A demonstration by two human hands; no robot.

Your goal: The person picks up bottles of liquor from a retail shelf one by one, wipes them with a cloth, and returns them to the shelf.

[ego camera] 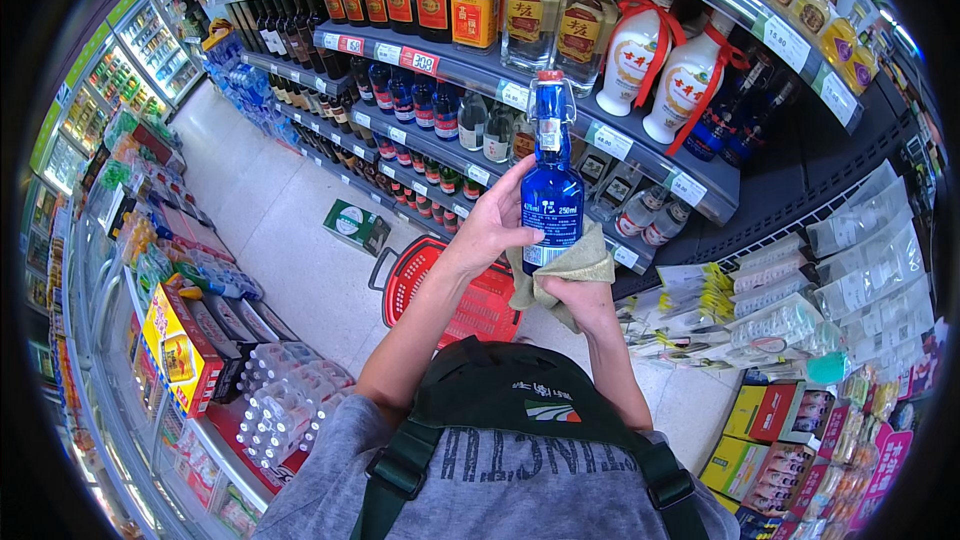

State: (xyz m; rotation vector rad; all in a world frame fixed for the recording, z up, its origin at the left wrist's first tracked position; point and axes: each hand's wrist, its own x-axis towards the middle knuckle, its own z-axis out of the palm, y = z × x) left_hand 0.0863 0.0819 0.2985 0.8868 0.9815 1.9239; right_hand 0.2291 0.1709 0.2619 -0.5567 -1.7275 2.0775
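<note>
A blue glass liquor bottle (553,180) with a red-topped swing stopper stands upright before me, its printed back label facing me. My left hand (499,221) grips the bottle's side, thumb across the label. Bunched in my right hand (581,292) is a greenish-grey cloth (574,266), pressed against the bottle's lower right side. The cloth covers the bottle's base and part of my right fingers. Behind the bottle is a shelf unit (480,67) of liquor bottles, among them two white bottles with red ribbons (637,52).
A red plastic basket (480,300) sits on the floor below my hands, with a green carton (356,226) near it. Shrink-wrapped bottles (289,397) and boxes line a chest freezer at left. Hanging packets (780,292) and boxed goods (772,442) stand at right.
</note>
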